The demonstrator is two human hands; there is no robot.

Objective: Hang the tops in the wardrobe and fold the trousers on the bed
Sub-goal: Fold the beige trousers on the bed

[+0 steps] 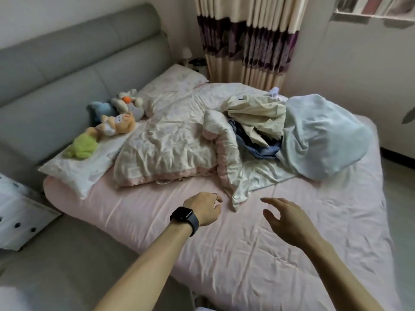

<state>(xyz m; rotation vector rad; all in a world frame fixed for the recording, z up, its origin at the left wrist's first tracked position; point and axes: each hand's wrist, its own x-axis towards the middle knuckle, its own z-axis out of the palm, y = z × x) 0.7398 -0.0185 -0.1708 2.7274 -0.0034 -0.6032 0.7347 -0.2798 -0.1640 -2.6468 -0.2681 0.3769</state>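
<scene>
A pile of clothes lies at the far right of the bed point(258, 254): a cream garment point(258, 117) on top, a blue garment point(258, 147) under it, and a pale blue cloth point(321, 135) bunched to the right. My left hand point(202, 208), with a black watch on the wrist, hovers over the pink sheet with loosely curled fingers and holds nothing. My right hand point(285, 217) hovers beside it, fingers spread and relaxed, empty. Both hands are just short of the corner of the crumpled quilt point(170, 140). No wardrobe is in view.
Several plush toys point(112, 122) lie on a white pillow point(85, 171) by the grey padded headboard point(67, 70). A striped curtain point(247, 41) hangs behind the bed. A white spotted object point(20, 216) stands at the left. White wall and floor lie to the right.
</scene>
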